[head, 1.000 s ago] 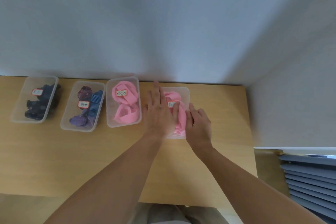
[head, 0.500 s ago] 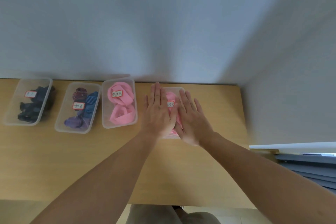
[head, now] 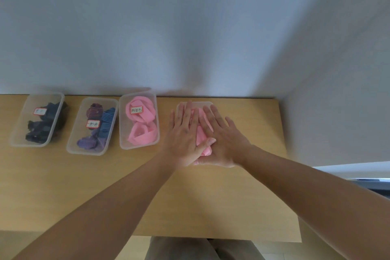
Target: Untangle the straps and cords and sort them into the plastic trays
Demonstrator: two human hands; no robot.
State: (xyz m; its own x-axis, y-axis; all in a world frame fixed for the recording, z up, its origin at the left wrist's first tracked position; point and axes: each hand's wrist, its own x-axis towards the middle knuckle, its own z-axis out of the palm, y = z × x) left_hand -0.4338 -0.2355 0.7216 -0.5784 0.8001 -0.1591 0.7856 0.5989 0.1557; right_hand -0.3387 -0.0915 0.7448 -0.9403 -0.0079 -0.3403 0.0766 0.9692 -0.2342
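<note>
A pale wooden table (head: 63,186) is standing against a plain grey-white wall (head: 190,27), with a second wall (head: 337,91) closing the corner on the right. Four clear plastic trays are sitting in a row along the table's far edge. The leftmost tray (head: 31,103) is holding dark navy straps (head: 46,124), the second tray (head: 82,112) is holding purple and blue striped straps (head: 99,131), and the third tray (head: 124,145) is holding coiled pink straps (head: 143,126); each is wearing a white red-edged label (head: 136,110). The fourth tray (head: 202,103), set apart to the right, is holding a pink strap (head: 201,139). The left hand (head: 185,139) and right hand (head: 225,141) are lying flat side by side on it, fingers straight and lightly spread, pressing the strap down and gripping nothing.
</note>
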